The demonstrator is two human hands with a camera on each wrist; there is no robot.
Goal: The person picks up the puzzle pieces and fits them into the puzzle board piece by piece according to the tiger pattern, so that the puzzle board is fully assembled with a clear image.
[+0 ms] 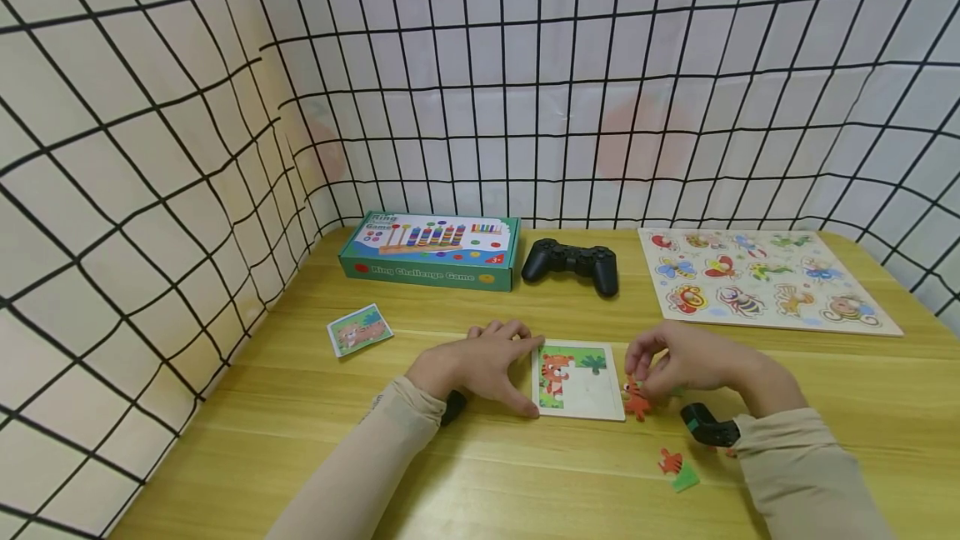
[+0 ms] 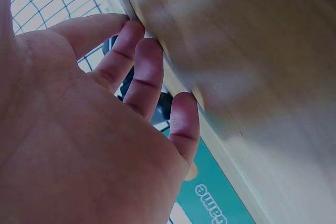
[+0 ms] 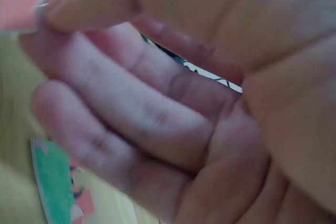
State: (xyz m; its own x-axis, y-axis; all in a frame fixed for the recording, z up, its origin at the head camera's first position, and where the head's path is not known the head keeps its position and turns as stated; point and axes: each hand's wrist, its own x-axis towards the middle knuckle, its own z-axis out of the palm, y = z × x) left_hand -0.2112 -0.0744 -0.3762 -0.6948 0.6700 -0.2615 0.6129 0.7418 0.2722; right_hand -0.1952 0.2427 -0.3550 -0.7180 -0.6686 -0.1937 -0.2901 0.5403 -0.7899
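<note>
A small square puzzle board (image 1: 592,403) lies in the middle of the table with a tiger picture partly filled in along its left side and top right. My left hand (image 1: 483,365) rests at the board's left edge, thumb by the lower corner and index finger by the upper one. In the left wrist view, the fingertips (image 2: 184,108) touch the table. My right hand (image 1: 686,361) pinches an orange puzzle piece (image 1: 637,401) just right of the board. The right wrist view has this piece at its top left corner, mostly cut off.
Another orange and green piece (image 1: 678,472) lies nearer me, and more pieces lie partly hidden around the right wrist. A picture card (image 1: 360,330) is at left. Behind stand a Ring Challenge Game box (image 1: 427,250), a black game controller (image 1: 570,261) and an insect puzzle board (image 1: 765,282).
</note>
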